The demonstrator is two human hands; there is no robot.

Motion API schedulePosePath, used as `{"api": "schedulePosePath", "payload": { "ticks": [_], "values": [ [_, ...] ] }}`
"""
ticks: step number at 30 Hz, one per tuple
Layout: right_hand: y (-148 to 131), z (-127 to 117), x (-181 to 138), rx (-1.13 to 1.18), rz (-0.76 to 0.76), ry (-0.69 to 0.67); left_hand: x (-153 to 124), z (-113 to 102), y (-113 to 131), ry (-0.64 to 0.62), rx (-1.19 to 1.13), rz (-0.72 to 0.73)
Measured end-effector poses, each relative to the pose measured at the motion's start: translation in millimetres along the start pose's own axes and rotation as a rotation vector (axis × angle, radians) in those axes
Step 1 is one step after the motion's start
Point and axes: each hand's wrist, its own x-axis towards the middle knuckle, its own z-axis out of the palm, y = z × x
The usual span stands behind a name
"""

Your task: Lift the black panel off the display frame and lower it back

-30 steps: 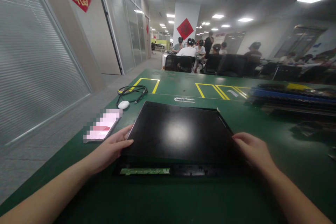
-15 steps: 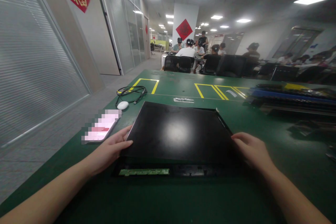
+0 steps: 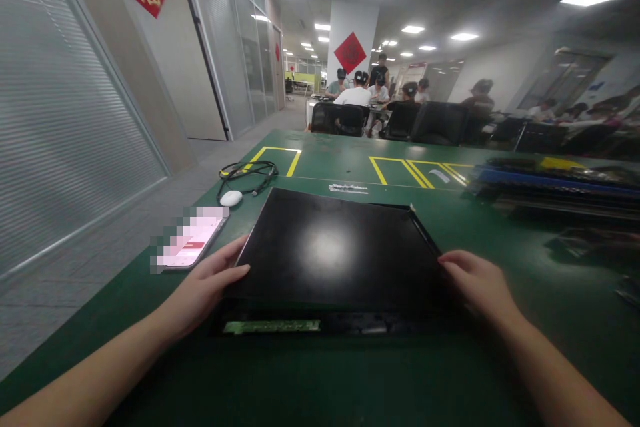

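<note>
A dark, glossy LCD panel [image 3: 340, 247] lies tilted over a black frame [image 3: 427, 230], whose right and upper-right edges stick out from under it. My left hand [image 3: 215, 280] grips the panel's left edge, thumb on top and the other fingers partly hidden beneath. At the right edge, my right hand [image 3: 475, 280] is closed with its fingertips at the side; whether it holds the panel, the frame or both is hard to make out. A green circuit board strip [image 3: 271, 326] shows below the panel's near edge.
On the green table [image 3: 320, 380], a phone [image 3: 193, 243], a white oval object [image 3: 231, 198] and a coiled black cable [image 3: 250, 173] lie left. Yellow tape marks [image 3: 395, 160] run along the far side. Stacked dark and blue parts [image 3: 555, 183] stand right. Several people [image 3: 357, 93] sit beyond.
The panel's far left corner sits slightly higher and further left against the frame. Both hands keep nearly the same hold, and the whole view has shifted a little.
</note>
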Motion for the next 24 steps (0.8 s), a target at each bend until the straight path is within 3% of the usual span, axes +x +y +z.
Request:
{"api": "schedulePosePath", "payload": {
  "ticks": [2,7,14,24],
  "values": [
    [0,-1,0,0.002,0.011,-0.009,3,-5,-6,0.048,0.106,0.103],
    [-2,-2,-1,0.009,0.016,-0.018,12,-16,-24,0.089,0.314,0.196],
    [0,-1,0,-0.001,-0.020,-0.001,22,-25,-38,0.066,0.475,0.221],
    [-2,-3,0,-0.001,-0.039,0.014,26,-28,-41,0.042,0.600,0.279]
  ]
}}
